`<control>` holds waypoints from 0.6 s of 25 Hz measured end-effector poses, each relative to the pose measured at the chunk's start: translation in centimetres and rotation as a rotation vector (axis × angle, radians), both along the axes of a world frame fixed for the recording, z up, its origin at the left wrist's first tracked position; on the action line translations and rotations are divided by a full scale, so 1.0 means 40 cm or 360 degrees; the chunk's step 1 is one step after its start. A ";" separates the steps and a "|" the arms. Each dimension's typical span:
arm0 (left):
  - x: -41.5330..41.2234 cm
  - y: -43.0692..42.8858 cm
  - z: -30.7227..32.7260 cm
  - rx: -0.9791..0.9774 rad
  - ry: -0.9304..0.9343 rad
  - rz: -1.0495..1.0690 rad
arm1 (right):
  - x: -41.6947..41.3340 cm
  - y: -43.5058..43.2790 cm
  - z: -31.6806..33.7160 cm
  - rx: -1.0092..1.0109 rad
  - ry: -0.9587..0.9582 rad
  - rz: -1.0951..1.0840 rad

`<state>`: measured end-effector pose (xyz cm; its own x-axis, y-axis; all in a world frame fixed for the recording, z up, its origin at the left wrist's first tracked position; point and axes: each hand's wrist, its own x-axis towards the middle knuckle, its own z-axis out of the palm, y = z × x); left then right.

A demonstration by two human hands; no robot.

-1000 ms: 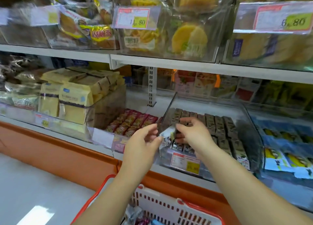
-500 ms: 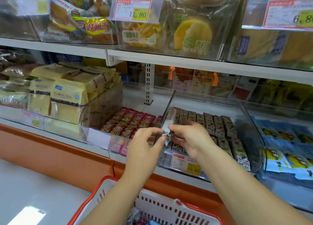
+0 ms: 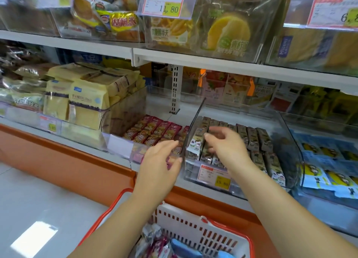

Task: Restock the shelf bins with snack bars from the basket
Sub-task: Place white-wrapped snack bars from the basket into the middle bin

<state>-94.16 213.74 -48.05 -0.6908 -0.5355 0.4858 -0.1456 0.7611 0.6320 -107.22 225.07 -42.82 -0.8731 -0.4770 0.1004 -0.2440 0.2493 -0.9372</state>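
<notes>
Looks like we're right at the drop-off part of the restock: one brown-and-white snack bar (image 3: 195, 142) is sitting at the front-left corner of the clear bin (image 3: 195, 115), propped up at a tilt against the bin's left wall instead of lying flat with the rows of matching bars (image 3: 251, 139) behind and beside it. Our right hand (image 3: 227, 148) hovers over those rows just to the right of the bar, fingers loosely spread and not pinching anything. It's pretty blurry there, so we honestly can't tell if the thumb tip is touching the wrapper's edge or is just next to it. Our left hand (image 3: 160, 160) is outside the bin on the other side of that wall, flat with fingers straight and close together, holding nothing, in front of the neighbouring bin of red-wrapped bars (image 3: 155, 128). So the bar is basically between our two hands, with the clear wall between it and the left one. The basket (image 3: 195, 223) is down below near our forearms, well apart from both hands, with a mix of packets (image 3: 157, 246) inside. Next we'd guess the tilted bar needs a nudge to lie in line. Then a hand goes down to the basket, and we'll need to pick a wrapper that matches the right bin.
</notes>
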 end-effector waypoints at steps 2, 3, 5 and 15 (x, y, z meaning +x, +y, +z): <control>0.056 -0.004 -0.021 -0.0118 0.0016 0.0027 | 0.031 0.050 -0.003 -0.0204 0.0315 -0.0095; 0.089 -0.007 -0.042 -0.0146 -0.0019 0.0031 | 0.055 0.075 -0.022 -0.0291 0.0416 -0.0073; 0.153 -0.007 -0.112 -0.0151 -0.0231 0.0004 | 0.110 0.113 -0.103 -0.0210 0.0453 0.0079; 0.374 0.159 -0.562 0.0522 -0.1441 -0.0050 | 0.357 0.218 -0.730 0.1156 -0.0890 0.0519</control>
